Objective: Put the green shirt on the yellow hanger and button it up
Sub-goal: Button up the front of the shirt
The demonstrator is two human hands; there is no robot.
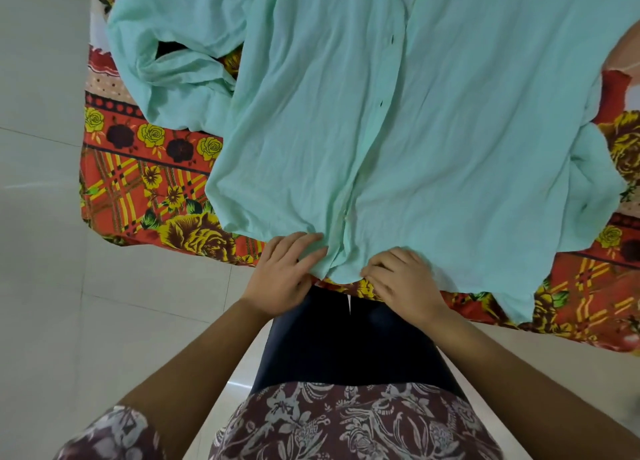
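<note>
The pale green shirt (pixel 398 120) lies spread front-up on a bed, its hem toward me and its collar end out of the top of the view. Its button placket runs down the middle, closed along the visible length, with two small dark spots on it. One sleeve is crumpled at the upper left. My left hand (pixel 285 271) pinches the hem just left of the placket. My right hand (pixel 401 279) grips the hem just right of it, fingers curled on the cloth. The yellow hanger is not visible.
A bedsheet (pixel 138 179) in red and orange with yellow roses covers the bed under the shirt. Its near edge runs by my legs. White floor tiles (pixel 45 269) lie to the left and below.
</note>
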